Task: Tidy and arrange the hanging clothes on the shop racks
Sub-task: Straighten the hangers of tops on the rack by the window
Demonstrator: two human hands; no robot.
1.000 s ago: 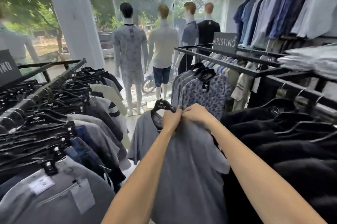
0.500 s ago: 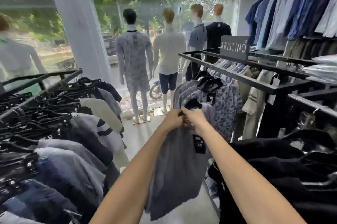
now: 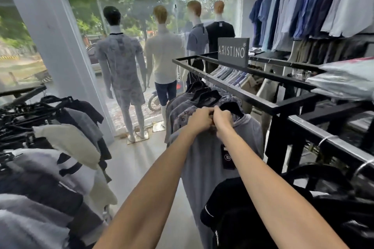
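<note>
Grey shirt hangs vertical, collar up (hands pinching it)

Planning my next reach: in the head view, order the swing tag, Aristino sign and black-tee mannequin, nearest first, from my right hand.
1. swing tag, just below the right hand on the grey shirt.
2. Aristino sign, up on the rack.
3. black-tee mannequin, behind the sign.

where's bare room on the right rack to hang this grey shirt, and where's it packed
Bare rail shows between the patterned shirts and the rack's corner, right above the grey shirt. The floor aisle between the racks is free too. Crowded: the left rack and the black clothes nearest you.
</note>
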